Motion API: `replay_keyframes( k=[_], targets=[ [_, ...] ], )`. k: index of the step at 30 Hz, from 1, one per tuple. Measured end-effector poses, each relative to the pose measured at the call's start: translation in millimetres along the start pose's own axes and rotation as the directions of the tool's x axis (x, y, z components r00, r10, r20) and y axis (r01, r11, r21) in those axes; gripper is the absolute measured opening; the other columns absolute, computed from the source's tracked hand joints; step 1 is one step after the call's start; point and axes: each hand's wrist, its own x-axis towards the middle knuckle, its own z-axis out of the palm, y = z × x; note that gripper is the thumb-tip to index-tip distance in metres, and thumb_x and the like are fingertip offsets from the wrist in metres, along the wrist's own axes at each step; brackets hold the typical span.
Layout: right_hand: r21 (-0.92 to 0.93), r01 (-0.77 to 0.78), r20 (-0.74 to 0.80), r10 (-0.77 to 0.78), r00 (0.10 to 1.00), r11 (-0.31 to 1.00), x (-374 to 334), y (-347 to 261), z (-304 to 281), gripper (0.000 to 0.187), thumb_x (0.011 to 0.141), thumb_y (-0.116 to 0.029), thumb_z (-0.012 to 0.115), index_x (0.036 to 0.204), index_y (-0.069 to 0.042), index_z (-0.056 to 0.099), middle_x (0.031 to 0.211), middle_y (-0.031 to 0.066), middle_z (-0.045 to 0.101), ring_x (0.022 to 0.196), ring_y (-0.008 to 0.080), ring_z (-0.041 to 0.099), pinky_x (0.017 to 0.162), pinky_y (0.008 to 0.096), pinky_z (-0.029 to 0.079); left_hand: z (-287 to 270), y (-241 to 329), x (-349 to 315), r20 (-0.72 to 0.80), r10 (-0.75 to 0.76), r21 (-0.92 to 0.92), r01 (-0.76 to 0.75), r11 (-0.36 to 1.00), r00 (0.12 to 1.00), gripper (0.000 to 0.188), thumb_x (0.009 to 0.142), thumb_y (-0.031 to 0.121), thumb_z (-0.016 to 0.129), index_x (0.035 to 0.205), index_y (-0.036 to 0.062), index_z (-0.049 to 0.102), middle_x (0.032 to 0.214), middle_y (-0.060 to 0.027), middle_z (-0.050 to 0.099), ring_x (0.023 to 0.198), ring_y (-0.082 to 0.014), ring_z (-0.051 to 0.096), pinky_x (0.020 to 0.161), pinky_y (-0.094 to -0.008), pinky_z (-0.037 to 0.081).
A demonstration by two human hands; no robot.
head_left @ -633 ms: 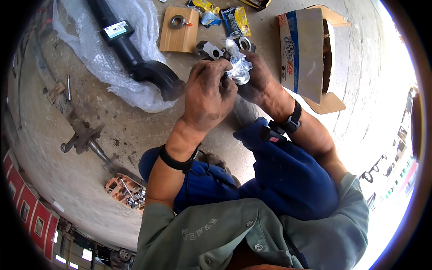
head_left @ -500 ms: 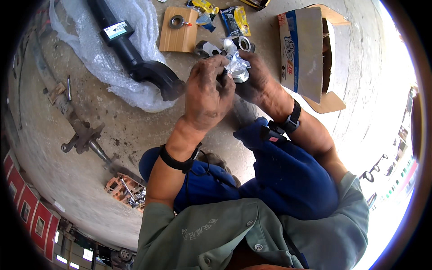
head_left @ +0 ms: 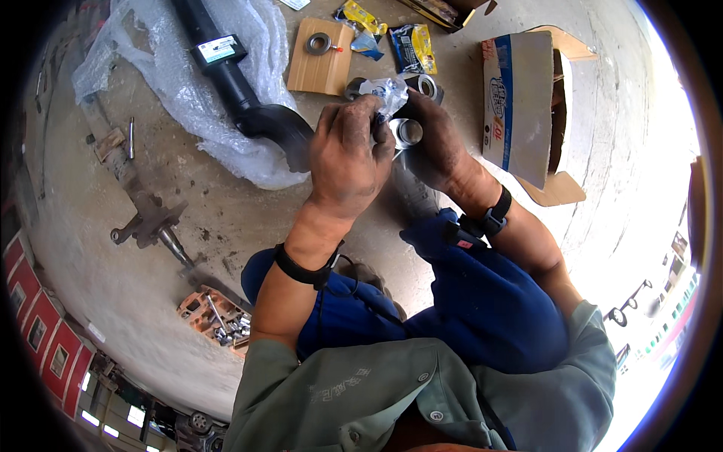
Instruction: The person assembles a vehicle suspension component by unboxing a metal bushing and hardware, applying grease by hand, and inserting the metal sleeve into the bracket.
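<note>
My left hand [head_left: 350, 158] is closed, its fingertips pinching the crumpled clear plastic wrapper [head_left: 388, 95]. Opposite it, my right hand [head_left: 437, 139] curls around a short silver metal cylinder [head_left: 409, 132], whose round end faces up. The wrapper sits just beyond the cylinder, between both hands, and some fingertips are hidden behind it. Right past the hands, dark cylindrical parts with a ring-shaped metal end [head_left: 428, 87] lie on the floor, partly covered by my fingers and the wrapper.
A metal ring [head_left: 318, 44] rests on a brown cardboard piece [head_left: 310, 75]. Nearby are a yellow-black packet [head_left: 413, 49] and an open carton [head_left: 520, 109]. To the left, a black curved axle part [head_left: 275, 128] lies on bubble wrap [head_left: 162, 98]; a socket tray [head_left: 205, 305] is lower left.
The silver cylinder has turned so its round end shows, and the wrapper now sits clear of it. The whole view has shifted slightly, moving the floor items right and down.
</note>
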Motion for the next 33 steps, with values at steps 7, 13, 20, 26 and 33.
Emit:
replay_keyframes(
  k=[7, 13, 20, 26, 33],
  targets=[
    [-0.118, 0.029, 0.020, -0.027, 0.999, 0.993, 4, 1, -7, 0.031, 0.104, -0.034, 0.045, 0.111, -0.007, 0.057, 0.094, 0.0050, 0.066, 0.075, 0.0136, 0.065, 0.056, 0.0269, 0.053, -6, 1, 1, 0.145, -0.489, -0.398, 0.503, 0.767, 0.860, 0.019, 0.094, 0.003, 0.058, 0.112, -0.0033, 0.053, 0.100, -0.0161, 0.066, 0.090, -0.0178, 0.065, 0.078, -0.0284, 0.051],
    [-0.220, 0.113, 0.122, -0.088, 0.989, 0.969, 0, -4, -7, 0.025, 0.098, -0.022, 0.058, 0.109, 0.001, 0.061, 0.091, 0.0062, 0.067, 0.076, 0.0136, 0.065, 0.059, 0.0261, 0.053, -11, -7, -2, 0.168, -0.494, -0.481, 0.508, 0.714, 0.853, 0.020, 0.097, 0.006, 0.055, 0.114, -0.0034, 0.053, 0.096, -0.0100, 0.063, 0.089, -0.0127, 0.060, 0.081, -0.0258, 0.049],
    [-0.190, 0.145, 0.139, -0.119, 0.983, 0.971, 2, -3, -11, 0.020, 0.088, -0.001, 0.063, 0.107, 0.003, 0.063, 0.096, 0.0078, 0.069, 0.088, 0.0150, 0.064, 0.084, 0.0271, 0.050, -12, -19, -4, 0.198, -0.516, -0.600, 0.519, 0.609, 0.834, 0.024, 0.096, 0.009, 0.057, 0.116, -0.0035, 0.053, 0.099, -0.0088, 0.063, 0.089, -0.0112, 0.059, 0.079, -0.0241, 0.048],
    [-0.248, 0.169, 0.134, -0.139, 0.981, 0.954, 3, -1, -8, 0.016, 0.090, -0.005, 0.060, 0.103, 0.003, 0.064, 0.095, 0.0069, 0.067, 0.085, 0.0136, 0.062, 0.081, 0.0262, 0.048, -18, -1, 7, 0.331, -0.526, -0.631, 0.598, 0.494, 0.784, 0.026, 0.094, 0.007, 0.058, 0.117, -0.0056, 0.057, 0.105, -0.0115, 0.065, 0.093, -0.0129, 0.061, 0.084, -0.0267, 0.049],
    [-0.219, 0.109, 0.087, -0.092, 0.992, 0.970, 9, 11, -5, 0.018, 0.094, -0.011, 0.056, 0.105, 0.003, 0.061, 0.093, 0.0064, 0.065, 0.082, 0.0144, 0.062, 0.074, 0.0275, 0.052, -19, -10, 1, 0.154, -0.330, -0.304, 0.363, 0.881, 0.931, 0.032, 0.086, 0.001, 0.064, 0.117, -0.0026, 0.064, 0.111, -0.0141, 0.068, 0.096, -0.0217, 0.064, 0.089, -0.0327, 0.051]
  ],
)
